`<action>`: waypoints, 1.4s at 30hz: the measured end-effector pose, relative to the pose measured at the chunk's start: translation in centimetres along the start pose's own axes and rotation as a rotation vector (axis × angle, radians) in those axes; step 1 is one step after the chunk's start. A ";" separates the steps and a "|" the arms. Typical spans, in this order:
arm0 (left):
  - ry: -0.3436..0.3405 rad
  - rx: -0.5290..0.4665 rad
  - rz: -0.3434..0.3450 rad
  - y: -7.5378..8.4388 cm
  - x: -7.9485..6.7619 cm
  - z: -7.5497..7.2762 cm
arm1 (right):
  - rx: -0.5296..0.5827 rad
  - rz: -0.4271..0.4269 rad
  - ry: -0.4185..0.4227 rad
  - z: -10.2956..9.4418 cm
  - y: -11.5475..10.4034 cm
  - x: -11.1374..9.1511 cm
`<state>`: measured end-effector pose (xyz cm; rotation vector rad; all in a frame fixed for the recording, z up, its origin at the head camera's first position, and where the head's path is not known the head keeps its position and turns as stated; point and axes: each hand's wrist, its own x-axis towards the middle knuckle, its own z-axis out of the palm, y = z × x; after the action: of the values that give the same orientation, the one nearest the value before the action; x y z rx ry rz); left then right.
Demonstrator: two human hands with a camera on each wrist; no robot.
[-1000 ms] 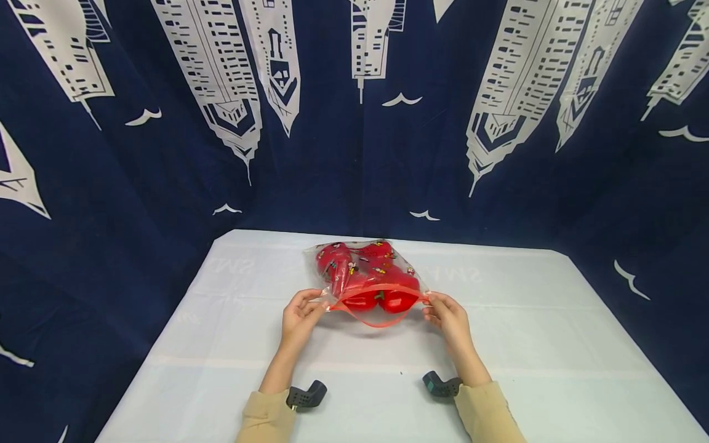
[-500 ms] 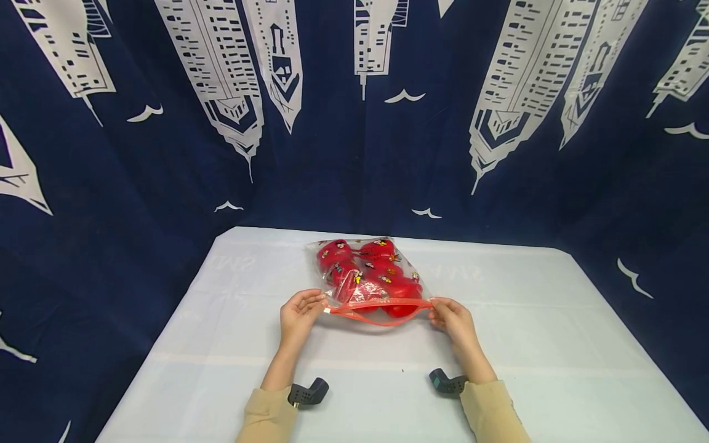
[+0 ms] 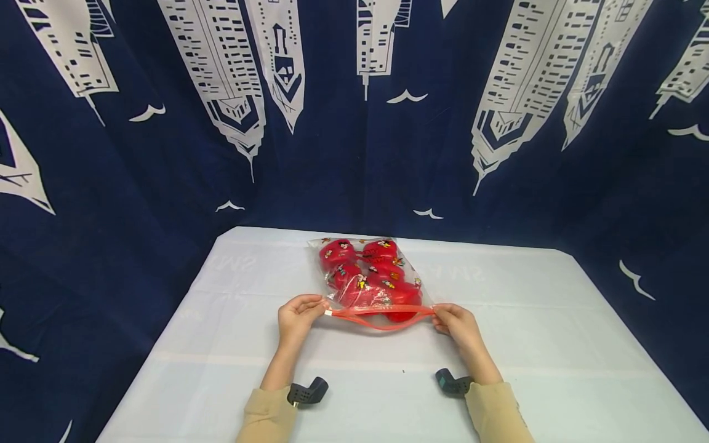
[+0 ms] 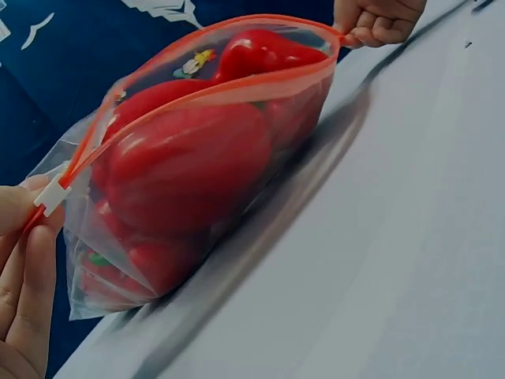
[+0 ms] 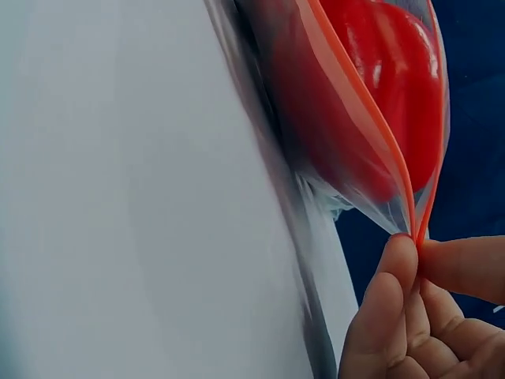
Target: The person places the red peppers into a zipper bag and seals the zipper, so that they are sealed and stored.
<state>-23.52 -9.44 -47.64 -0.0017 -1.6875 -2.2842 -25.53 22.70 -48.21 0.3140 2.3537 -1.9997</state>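
A clear zip bag [image 3: 412, 271] with small cartoon prints and an orange-red zip rim lies toward the back of the table. Several red bell peppers [image 4: 189, 166] fill it, a bit of green stem showing through the plastic. My left hand [image 3: 299, 315] pinches the rim's left end, right by the white slider [image 4: 52, 194]. At the other end, thumb and fingers of my right hand [image 3: 456, 325] pinch the orange rim, as the right wrist view shows [image 5: 418, 304]. Between the hands the mouth of the bag gapes, its two orange edges apart in the middle.
A white cloth-covered table [image 3: 554, 344] spreads around the bag. Behind it hangs a dark blue curtain [image 3: 354, 172] with white building and bird prints. Dark wrist devices [image 3: 309, 392] sit at both cuffs.
The bag's mouth has narrowed and its rim has dropped lower in the head view. My right hand has moved slightly right and nearer, stretching the rim; both hands keep their pinch.
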 end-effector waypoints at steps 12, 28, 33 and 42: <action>0.113 0.034 0.008 1.7 -0.6 0.1 | -0.040 0.003 0.032 0.1 0.5 -0.1; 0.152 0.033 0.028 1.5 -0.6 0.0 | -0.164 0.009 0.038 0.5 0.6 -0.4; 0.145 0.018 0.027 1.5 -0.6 0.3 | -0.217 -0.089 0.172 0.5 -0.1 -0.8; 0.143 0.021 0.045 1.7 -0.9 0.9 | -0.151 -0.304 0.331 3.1 -3.1 -2.8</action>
<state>-22.40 -8.80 -45.89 0.1239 -1.6222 -2.1783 -23.61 18.82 -45.31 0.3184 2.8960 -2.0036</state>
